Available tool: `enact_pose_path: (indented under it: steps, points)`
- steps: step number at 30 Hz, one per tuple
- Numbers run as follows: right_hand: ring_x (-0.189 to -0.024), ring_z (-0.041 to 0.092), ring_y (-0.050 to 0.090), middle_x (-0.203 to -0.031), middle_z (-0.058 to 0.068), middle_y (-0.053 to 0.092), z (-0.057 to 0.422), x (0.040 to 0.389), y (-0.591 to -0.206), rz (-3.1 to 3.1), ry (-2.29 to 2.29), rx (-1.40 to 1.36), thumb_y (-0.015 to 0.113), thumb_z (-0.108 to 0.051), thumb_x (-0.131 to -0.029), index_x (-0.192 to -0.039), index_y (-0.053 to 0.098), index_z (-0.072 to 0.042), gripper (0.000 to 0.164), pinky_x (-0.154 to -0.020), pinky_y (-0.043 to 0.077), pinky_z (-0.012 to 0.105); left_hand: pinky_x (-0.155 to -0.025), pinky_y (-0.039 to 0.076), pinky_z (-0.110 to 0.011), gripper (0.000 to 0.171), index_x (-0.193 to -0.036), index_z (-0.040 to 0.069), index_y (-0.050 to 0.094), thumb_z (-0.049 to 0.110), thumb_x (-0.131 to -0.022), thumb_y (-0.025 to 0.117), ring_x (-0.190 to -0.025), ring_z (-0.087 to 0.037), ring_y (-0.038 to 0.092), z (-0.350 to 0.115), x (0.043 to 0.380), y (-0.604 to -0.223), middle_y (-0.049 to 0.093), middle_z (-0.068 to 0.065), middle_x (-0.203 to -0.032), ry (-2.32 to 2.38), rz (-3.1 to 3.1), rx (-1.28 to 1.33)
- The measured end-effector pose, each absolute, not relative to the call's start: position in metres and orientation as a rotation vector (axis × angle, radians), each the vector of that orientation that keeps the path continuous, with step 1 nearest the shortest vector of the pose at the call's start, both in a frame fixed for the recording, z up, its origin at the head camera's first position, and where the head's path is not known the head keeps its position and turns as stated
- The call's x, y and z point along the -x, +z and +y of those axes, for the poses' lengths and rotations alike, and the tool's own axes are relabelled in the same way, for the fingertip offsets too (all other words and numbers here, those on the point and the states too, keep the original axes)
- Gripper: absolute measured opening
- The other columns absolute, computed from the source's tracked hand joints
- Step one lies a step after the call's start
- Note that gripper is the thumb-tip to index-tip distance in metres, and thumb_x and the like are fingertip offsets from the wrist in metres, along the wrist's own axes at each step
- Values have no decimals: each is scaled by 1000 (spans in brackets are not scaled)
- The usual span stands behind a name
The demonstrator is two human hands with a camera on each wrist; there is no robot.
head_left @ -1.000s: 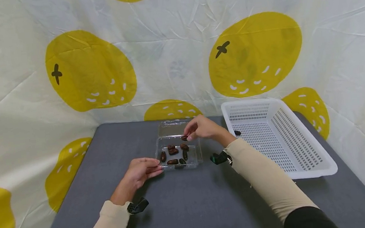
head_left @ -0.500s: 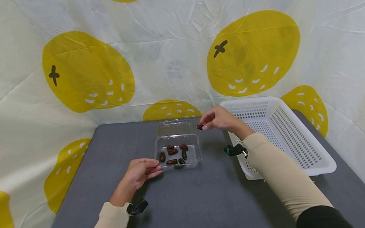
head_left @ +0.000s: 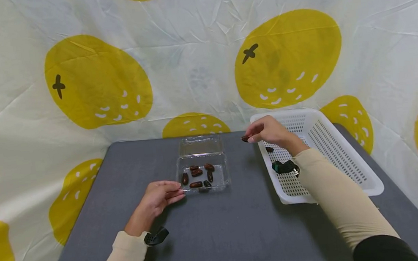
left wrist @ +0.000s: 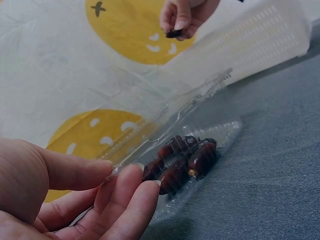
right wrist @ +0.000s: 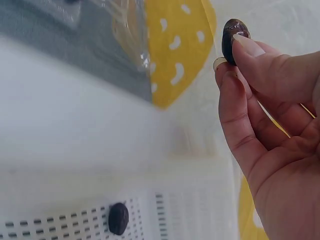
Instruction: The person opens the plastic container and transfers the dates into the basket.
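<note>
My left hand pinches the near left edge of a clear plastic clamshell box, whose lid lies folded back. Several dark brown dates rest inside the box; the left wrist view shows some of them through the clear wall. Between thumb and fingertips, my right hand holds one date. That hand is raised near the left rim of a white slotted basket. One more date lies on the basket's floor, left side.
Box and basket stand on a grey cloth-covered table, with a gap between them. Behind hangs a pale curtain with large yellow fruit prints, close to the table's far edge. Basket walls rise well above its floor.
My right hand has carried the date from above the box rightward to the basket's left rim. The left hand and the box have stayed in place.
</note>
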State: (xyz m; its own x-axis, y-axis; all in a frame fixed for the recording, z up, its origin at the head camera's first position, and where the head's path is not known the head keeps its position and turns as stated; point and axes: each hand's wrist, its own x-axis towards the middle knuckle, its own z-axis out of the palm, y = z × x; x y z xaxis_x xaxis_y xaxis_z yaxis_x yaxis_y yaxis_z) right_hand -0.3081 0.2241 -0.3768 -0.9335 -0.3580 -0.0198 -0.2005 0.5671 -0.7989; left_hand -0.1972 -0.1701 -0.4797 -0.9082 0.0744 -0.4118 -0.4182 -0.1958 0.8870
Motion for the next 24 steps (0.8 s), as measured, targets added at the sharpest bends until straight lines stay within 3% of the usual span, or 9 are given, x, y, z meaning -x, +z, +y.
enact_pose_path:
  steps: [7,16,24]
  points:
    - [-85,16,64,-104,17,77,244,311,-383,2618,-1347,449,80,-6,-90,-112,76,4,25,-77,58,22,-80,69,-39,34,-127,-20,59,-5,-97,66,-78,-18,76,-170,198,-480,77,-12,-89,2161,1761,411]
    - [-83,11,65,-102,16,78,268,315,-390,2642,-1372,417,79,-3,-90,-114,74,8,27,-76,56,20,-84,68,-41,35,-128,-19,60,-4,-97,67,-80,-19,77,-170,197,-480,78,-15,-96,2145,1763,400]
    - [-93,13,68,-116,20,77,289,315,-394,2689,-1310,339,77,-10,-94,-121,74,3,30,-85,54,20,-82,69,-40,33,-126,-19,61,-5,-97,66,-80,-19,77,-170,197,-482,78,-15,-97,2151,1764,392]
